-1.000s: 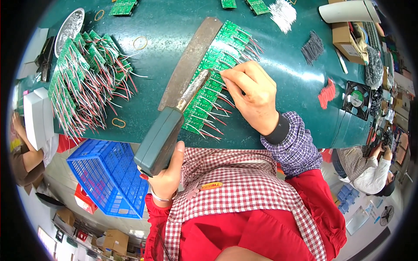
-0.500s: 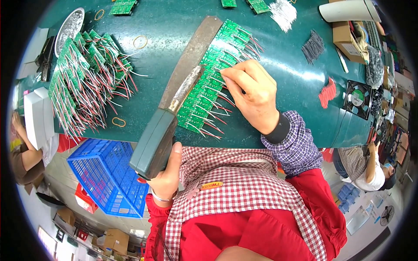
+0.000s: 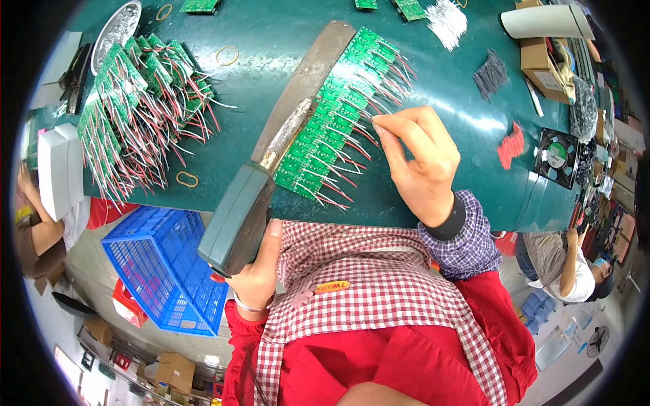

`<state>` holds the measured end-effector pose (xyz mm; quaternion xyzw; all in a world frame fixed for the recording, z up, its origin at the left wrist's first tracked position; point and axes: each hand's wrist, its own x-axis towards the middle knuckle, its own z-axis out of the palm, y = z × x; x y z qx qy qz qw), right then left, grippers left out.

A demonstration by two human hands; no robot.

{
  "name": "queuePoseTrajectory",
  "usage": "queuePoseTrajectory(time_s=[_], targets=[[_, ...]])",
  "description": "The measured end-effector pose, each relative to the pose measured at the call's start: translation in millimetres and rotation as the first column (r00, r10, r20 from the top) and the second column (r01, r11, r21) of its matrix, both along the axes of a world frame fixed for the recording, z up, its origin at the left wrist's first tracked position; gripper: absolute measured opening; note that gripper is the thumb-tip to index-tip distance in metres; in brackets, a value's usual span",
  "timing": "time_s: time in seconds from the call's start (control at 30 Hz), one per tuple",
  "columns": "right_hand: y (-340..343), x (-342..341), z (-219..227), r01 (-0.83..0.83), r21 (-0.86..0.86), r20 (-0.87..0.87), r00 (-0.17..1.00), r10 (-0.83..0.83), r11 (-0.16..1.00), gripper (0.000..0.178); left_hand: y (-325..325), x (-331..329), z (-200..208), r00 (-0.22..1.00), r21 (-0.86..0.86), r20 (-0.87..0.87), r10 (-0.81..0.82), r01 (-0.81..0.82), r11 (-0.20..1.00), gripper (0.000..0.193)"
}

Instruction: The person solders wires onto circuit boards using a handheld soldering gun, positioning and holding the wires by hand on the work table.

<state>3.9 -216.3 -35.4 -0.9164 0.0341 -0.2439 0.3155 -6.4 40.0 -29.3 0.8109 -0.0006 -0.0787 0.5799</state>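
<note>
My left hand (image 3: pixel 256 277) is wrapped around a dark green hand tool (image 3: pixel 237 215) with a scorched, silvery metal barrel. The barrel lies over a long brown-grey metal strip (image 3: pixel 306 73) and reaches the edge of a green circuit board panel (image 3: pixel 325 125). Red and white wires (image 3: pixel 345 184) stick out along the panel's right side. Beside them, my right hand (image 3: pixel 421 159) is closed, thumb and forefinger pinched together at the wire ends. Whatever is between those fingertips is too small to make out.
A heap of wired circuit boards (image 3: pixel 145 101) lies on the left by a metal dish (image 3: pixel 116 32). White (image 3: pixel 447 24), black (image 3: pixel 490 73) and red (image 3: pixel 510 145) bundles of thin pieces lie rightward, near a small fan (image 3: pixel 557 154). A blue crate (image 3: pixel 166 271) stands below the table (image 3: pixel 271 57).
My right hand has moved right, away from the panel toward the wire ends, still pinched. My left hand keeps its hold on the tool. The whole view has shifted slightly.
</note>
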Motion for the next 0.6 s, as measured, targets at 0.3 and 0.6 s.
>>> queuePoseTrajectory(time_s=[0.3, 0.6], targets=[[14, 16, -24, -0.087, -0.014, 0.078, 0.993, 0.087, 0.996, 0.020, 1, -4, 12, 0.992, -0.049, -0.118, 0.051, -0.057, 0.997, 0.033], [15, 18, -27, -0.087, -0.047, 0.100, 0.991, 0.092, 0.995, 0.020, 0, -4, 10, 0.983, -0.079, -0.170, 0.070, -0.084, 0.993, 0.027]])
